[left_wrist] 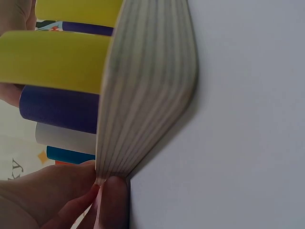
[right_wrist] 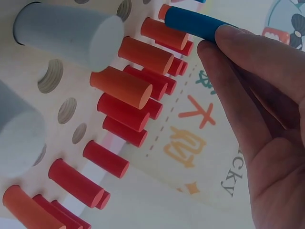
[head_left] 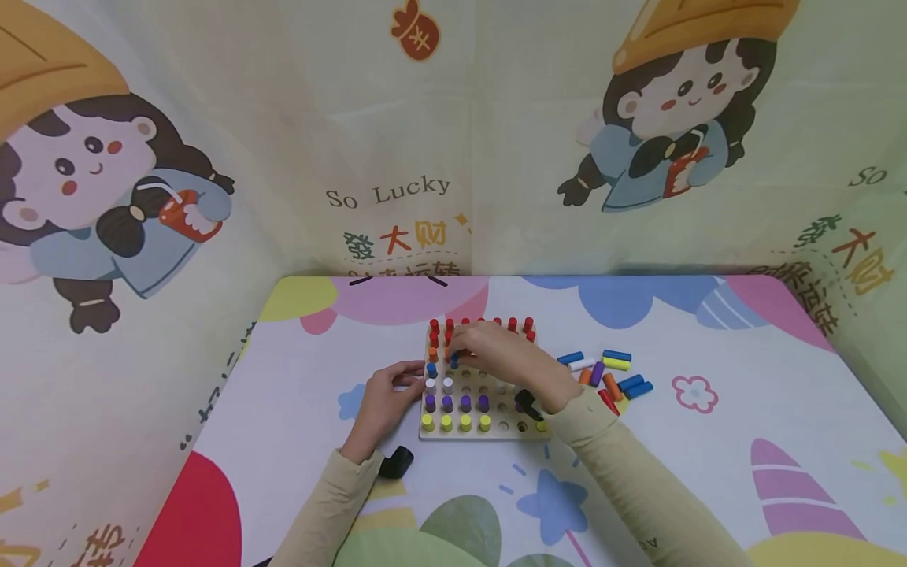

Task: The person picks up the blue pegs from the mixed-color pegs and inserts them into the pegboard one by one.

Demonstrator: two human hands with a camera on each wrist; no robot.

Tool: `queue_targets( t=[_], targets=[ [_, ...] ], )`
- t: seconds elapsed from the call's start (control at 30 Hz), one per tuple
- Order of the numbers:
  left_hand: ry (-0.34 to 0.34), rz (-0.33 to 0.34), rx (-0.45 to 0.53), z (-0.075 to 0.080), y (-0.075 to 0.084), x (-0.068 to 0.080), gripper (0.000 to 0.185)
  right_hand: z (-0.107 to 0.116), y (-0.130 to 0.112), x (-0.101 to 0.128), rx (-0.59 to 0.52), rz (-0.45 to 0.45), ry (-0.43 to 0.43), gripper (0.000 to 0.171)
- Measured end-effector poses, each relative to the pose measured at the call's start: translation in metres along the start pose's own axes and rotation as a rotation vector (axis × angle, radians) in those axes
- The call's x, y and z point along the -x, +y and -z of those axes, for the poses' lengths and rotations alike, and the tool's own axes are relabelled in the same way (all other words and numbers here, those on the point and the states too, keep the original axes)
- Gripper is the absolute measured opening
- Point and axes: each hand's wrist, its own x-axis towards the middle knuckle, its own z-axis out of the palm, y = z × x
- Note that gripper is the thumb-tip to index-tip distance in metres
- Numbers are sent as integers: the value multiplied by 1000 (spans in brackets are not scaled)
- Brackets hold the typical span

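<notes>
Their right hand (head_left: 496, 350) is pinching a blue peg (right_wrist: 196, 24) between thumb and fingertips over the pegboard (left_wrist: 147, 71), near a standing blue one (head_left: 431, 369), while their left hand (head_left: 386, 398) is gripping the board's left edge between thumb and fingers. Red pegs (head_left: 434, 324) are filling the back row, and yellow pegs (head_left: 465, 423), purple pegs (head_left: 465, 403) and two white pegs (head_left: 448, 385) are standing towards the left front. With bare holes (head_left: 503, 426) showing and mixed loose pegs (head_left: 616, 365) lying off to the right, I'm judging the filling well along but unfinished.
</notes>
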Motion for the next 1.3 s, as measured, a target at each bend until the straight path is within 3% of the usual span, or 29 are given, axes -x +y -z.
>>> queue_targets(
  t=[0.23, 0.63, 1.3],
  targets=[
    [4, 1, 0, 0, 1, 1, 32, -3, 1, -3, 10, 35, 6, 23],
    [4, -10, 2, 1, 0, 2, 32, -10, -1, -7, 12, 7, -23, 24],
    [5, -25, 3, 0, 0, 2, 31, -13, -2, -13, 59, 39, -34, 24]
  ],
)
